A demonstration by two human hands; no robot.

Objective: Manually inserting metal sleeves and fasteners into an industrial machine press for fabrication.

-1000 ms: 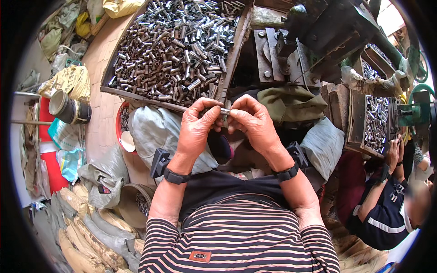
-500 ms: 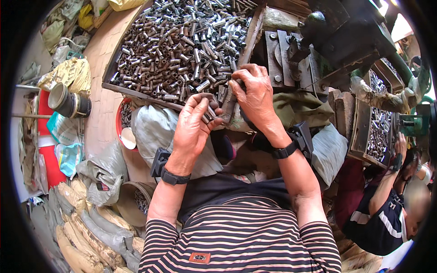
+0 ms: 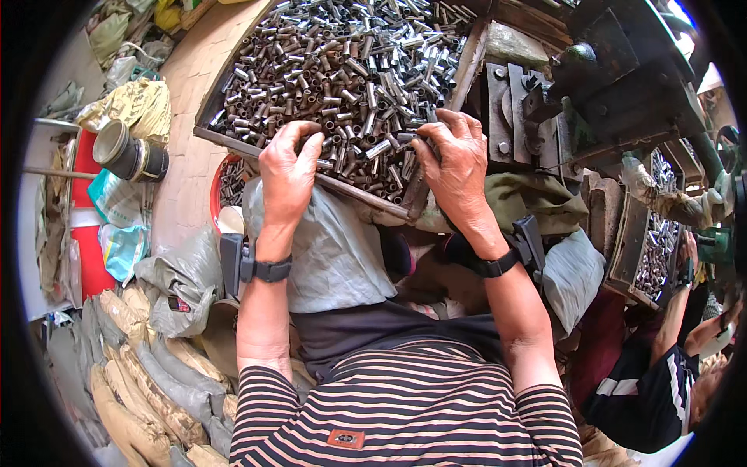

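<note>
A wooden-edged tray (image 3: 362, 197) in front of me is heaped with short metal tubes (image 3: 311, 93), some shiny, others dark brown. My left hand (image 3: 286, 177) rests at the near rim, thumb and forefinger apart, with nothing visible between them; its other fingers are partly hidden. At the tray's right near corner, my right hand (image 3: 461, 175) reaches over the side with curved fingers. Its thumb and forefinger tips are apart, close to a small tube among the heap; whether they touch it is unclear. Both wrists wear black bands.
A dark metal machine (image 3: 599, 86) stands beyond the tray's right side. Further right, a co-worker (image 3: 642, 389) reaches toward another box of tubes (image 3: 657, 257). Filled sacks (image 3: 140, 389) lie at left, and a black cylindrical container (image 3: 128, 156) stands beside red-and-white material.
My hands have moved apart. The left has swung left to the tray's rim, and the tubes it held earlier no longer show in it. The view has shifted slightly.
</note>
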